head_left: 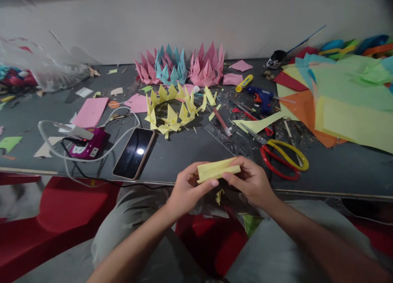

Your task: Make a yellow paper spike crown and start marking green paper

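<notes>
The left hand (pixel 192 187) grips 1 end of a folded yellow paper strip (pixel 216 170) between thumb and fingers, and the right hand (pixel 248 180) pinches its other end. The strip is above the near edge of the dark table (pixel 184 160), over the gap between the person's knees.

Beyond the hands, a yellow spiked paper ring (pixel 172 118) lies on the table, with 1 blue spiked paper piece (pixel 172 72) and pink spiked paper pieces (pixel 207 70) behind it, near the wall. Left of the hands, a phone (pixel 134 153) lies beside a purple power adapter (pixel 89 146) with a white cable (pixel 118 146) looping around it. On the right, scissors (pixel 284 158) with 1 red and 1 yellow handle loop rest near the table's front edge, a blue glue gun (pixel 261 98) lies farther back, and coloured paper sheets (pixel 353 111) overlap at the far right. Below the table edge, a red stool (pixel 211 242) shows between the knees
</notes>
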`<state>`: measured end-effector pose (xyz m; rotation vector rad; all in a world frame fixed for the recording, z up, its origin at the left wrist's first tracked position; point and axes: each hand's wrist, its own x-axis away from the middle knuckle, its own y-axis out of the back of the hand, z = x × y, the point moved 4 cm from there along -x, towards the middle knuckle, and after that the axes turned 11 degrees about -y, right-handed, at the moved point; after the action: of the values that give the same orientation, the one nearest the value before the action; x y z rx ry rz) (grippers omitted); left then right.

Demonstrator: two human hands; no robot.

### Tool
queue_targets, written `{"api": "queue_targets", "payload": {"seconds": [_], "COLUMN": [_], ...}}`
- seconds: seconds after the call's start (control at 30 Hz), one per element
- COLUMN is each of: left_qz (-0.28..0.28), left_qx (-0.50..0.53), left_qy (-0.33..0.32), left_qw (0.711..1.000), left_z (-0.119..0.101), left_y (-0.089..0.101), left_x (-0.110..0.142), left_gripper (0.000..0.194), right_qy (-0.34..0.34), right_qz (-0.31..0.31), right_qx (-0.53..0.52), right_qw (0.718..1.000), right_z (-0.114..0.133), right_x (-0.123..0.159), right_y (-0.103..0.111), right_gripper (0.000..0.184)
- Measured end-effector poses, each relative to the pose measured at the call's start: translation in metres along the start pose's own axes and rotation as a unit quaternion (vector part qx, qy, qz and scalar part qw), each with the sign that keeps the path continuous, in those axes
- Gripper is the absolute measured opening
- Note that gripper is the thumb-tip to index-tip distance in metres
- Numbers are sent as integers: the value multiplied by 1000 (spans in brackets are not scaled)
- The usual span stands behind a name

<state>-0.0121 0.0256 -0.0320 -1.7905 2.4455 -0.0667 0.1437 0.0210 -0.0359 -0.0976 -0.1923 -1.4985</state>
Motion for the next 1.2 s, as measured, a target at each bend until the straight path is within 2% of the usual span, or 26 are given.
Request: {"api": "queue_targets", "payload": {"seconds": [0.1, 0.2, 0.37, 0.47, 0.57, 0.67, 0.87, 1.2], "left_qz": [-43, -63, -79, -67, -61, -60, -64, -68], "left_qx": [-19, -26, -14, -2, 0, -6, -14, -26], "left_qy": [45, 66, 56, 44, 54, 69, 96, 98], "left_qw": [998, 996, 995, 997, 997, 996, 993, 993], "left_z": [2, 2, 2, 2, 3, 5, 7, 6], "left_y": [2, 4, 6, 5, 5, 7, 9, 10], "left_x": [-3, -6, -10, -11, -11, -12, -13, -12], "left_gripper": [32, 31, 32, 38, 32, 25, 26, 26], "right_qy": [-19, -41, -77, -74, -74, -77, -83, -82], "right_qz": [-26, -27, -33, -55, -66, -65, -68, -62], "right_qx": [-87, -120, -86, -84, -83, -75, -66, -59], "right_qw": [996, 992, 993, 992, 992, 992, 992, 993], "right_z": [1, 1, -2, -3, -4, -5, -4, -4], "right_x": [-2, -6, -11, -12, -12, -12, -10, -11], "right_y": [-2, -2, 1, 4, 6, 7, 8, 7], "right_gripper": [32, 42, 20, 19, 19, 19, 20, 20]}}
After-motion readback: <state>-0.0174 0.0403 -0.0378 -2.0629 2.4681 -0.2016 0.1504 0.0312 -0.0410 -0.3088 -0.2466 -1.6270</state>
